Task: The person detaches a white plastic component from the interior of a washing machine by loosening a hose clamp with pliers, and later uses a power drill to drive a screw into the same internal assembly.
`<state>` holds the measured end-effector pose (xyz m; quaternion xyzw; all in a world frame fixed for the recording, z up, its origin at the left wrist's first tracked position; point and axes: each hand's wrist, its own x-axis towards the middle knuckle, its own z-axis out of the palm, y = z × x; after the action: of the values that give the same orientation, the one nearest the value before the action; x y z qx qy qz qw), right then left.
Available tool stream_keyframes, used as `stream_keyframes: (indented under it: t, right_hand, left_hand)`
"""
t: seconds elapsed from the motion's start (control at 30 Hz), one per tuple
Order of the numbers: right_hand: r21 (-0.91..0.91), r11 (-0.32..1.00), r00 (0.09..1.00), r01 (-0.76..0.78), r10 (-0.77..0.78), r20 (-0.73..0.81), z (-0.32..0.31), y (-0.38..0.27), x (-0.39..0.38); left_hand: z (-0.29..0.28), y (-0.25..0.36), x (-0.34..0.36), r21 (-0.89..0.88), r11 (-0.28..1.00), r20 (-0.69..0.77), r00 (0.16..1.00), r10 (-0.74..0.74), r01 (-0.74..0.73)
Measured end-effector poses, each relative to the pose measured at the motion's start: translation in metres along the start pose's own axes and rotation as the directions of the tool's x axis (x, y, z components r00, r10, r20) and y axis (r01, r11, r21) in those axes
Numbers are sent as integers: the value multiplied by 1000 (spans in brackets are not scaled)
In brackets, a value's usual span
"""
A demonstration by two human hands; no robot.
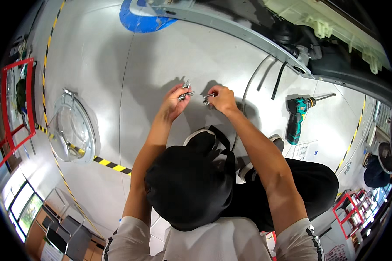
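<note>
"Left fingers (179, 92)?"
"Gripping slim silver metal pieces (186, 95) that poke out past them."
"Right fingers (215, 89)?"
"Pinching similar bits (206, 102); a teal cordless drill (295, 118) lies well to their right."

The small parts (186, 95) look shiny metal, the floor (178, 54) glossy.

- Bright light washed the pale floor (102, 187).
- A broad, soft shadow (111, 65) spread far and left of the left hand (175, 103).
- Glare whitened the near-left window (29, 213).
- Straight edges bowed outward, the corners black.
</note>
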<state>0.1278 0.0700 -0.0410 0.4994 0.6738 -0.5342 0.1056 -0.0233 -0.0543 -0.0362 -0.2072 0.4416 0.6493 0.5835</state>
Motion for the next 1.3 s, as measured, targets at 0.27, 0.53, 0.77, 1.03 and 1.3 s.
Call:
stream_keyframes:
  t: [0.27, 0.53, 0.77, 1.03, 1.3]
  right_hand:
    - [717, 662, 963, -219, 27, 270, -36, 3, 3]
    - [-161, 973, 985, 163, -169, -21, -9, 1, 6]
    - [-463, 807, 917, 367, -396, 37, 4, -1, 14]
    - [285, 953, 983, 101, -139, 116, -2, -21, 15]
    - [908, 387, 958, -160, -159, 237, -33, -38, 4]
  left_hand:
    - [17, 24, -9, 26, 997, -28, 997, 69, -68]
    - [-21, 27, 1, 137, 988, 32, 997, 66, -70]
    - [19, 44, -20, 257, 966, -10, 999, 33, -29]
    - [101, 81, -30, 650, 760, 6, 1000, -21, 12]
    - [216, 77, -35, 911, 412, 74, 990, -116, -20]
